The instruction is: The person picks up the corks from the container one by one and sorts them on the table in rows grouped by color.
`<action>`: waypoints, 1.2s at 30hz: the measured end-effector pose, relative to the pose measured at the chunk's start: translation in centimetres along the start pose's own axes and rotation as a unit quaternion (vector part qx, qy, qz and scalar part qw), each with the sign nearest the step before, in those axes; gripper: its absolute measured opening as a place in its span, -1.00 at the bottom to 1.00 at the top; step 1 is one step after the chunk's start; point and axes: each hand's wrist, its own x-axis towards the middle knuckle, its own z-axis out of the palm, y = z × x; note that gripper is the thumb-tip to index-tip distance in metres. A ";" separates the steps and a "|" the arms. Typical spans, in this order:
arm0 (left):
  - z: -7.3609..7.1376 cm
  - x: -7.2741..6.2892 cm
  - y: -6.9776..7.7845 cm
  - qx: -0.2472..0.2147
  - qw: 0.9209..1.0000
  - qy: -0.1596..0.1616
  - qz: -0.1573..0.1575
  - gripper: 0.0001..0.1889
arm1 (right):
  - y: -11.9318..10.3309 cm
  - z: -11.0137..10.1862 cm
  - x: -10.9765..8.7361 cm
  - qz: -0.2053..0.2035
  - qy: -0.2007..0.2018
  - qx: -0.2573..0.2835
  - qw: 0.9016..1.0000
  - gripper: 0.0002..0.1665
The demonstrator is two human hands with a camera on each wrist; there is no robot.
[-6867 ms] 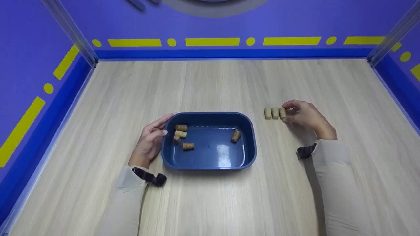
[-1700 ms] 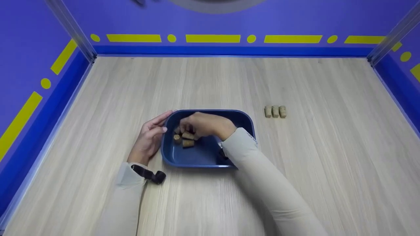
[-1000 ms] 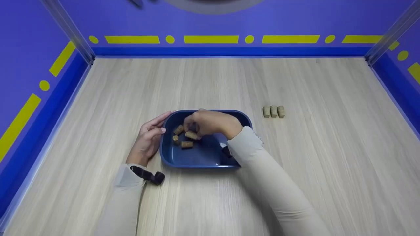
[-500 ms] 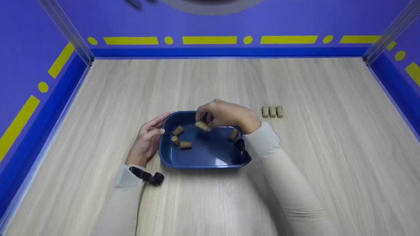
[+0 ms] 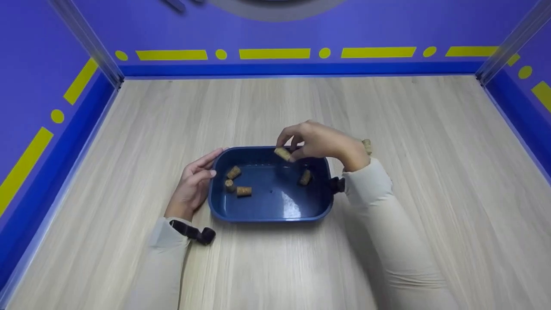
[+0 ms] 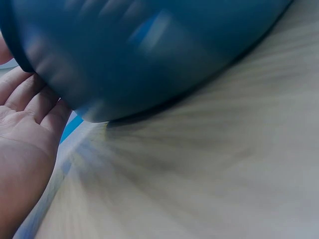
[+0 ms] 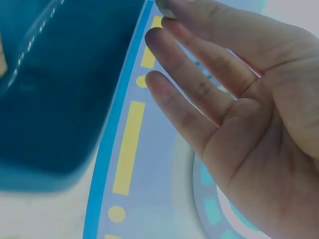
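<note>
A dark blue rectangular bin [image 5: 271, 220] stands on the table. My left hand [image 5: 193, 185] rests against its left end, fingers extended along the outer wall and thumb near the rim; the left wrist view shows the fingers [image 6: 37, 97] touching the wall. Between thumb and fingertips, my right hand [image 5: 323, 140] pinches a pale cork [image 5: 283, 154] above the bin's far rim. Inside lie a brown cork [image 5: 233, 172], another cork [image 5: 230, 185] standing on end and a third cork [image 5: 244, 191] at the left, plus one cork [image 5: 305, 177] at the right.
One pale cork [image 5: 367, 147] shows on the table right of the bin; the right hand and wrist hide its neighbours. Purple-blue walls [image 5: 275, 34] with yellow marks enclose the wooden table [image 5: 267, 267] at the back and sides.
My right hand, earlier at the row of corks, reached into the bin, took the pale cork from the left group and lifted it up and rightward. The left hand has stayed at the bin.
</note>
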 end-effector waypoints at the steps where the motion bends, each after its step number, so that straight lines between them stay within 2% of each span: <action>1: 0.0 0.0 0.0 0.000 1.000 0.000 0.000 -0.39 | 0.2 -0.1 -0.2 0.000 0.004 0.002 1.000 -0.61; 6: 0.0 -0.1 0.0 0.001 1.000 -0.001 0.000 -0.40 | 1.3 -0.5 -1.3 0.018 0.026 0.024 0.999 -0.61; 11: 0.0 -0.1 0.0 0.004 1.000 0.000 0.001 -0.40 | 2.4 -0.6 -2.5 0.040 0.066 0.042 0.996 -0.60; 17: 0.0 -0.1 0.0 0.005 1.000 0.006 -0.004 -0.40 | 4.1 -0.6 -4.0 0.029 0.127 0.042 0.991 -0.59; 20: 0.1 -0.1 0.0 0.007 1.000 0.007 -0.003 -0.40 | 5.1 -0.6 -4.8 0.044 0.149 0.052 0.987 -0.59; 26: -0.1 -0.1 0.0 0.014 1.000 0.002 0.002 -0.40 | 7.0 -0.6 -6.2 0.086 0.168 0.101 0.977 -0.59; 32: -0.2 0.0 -0.1 0.011 1.000 0.007 0.002 -0.40 | 8.4 -0.4 -7.3 0.108 0.195 0.090 0.971 -0.58; 36: -0.2 0.0 -0.2 0.014 1.000 0.010 -0.001 -0.39 | 9.4 -0.3 -8.2 0.108 0.215 0.071 0.968 -0.58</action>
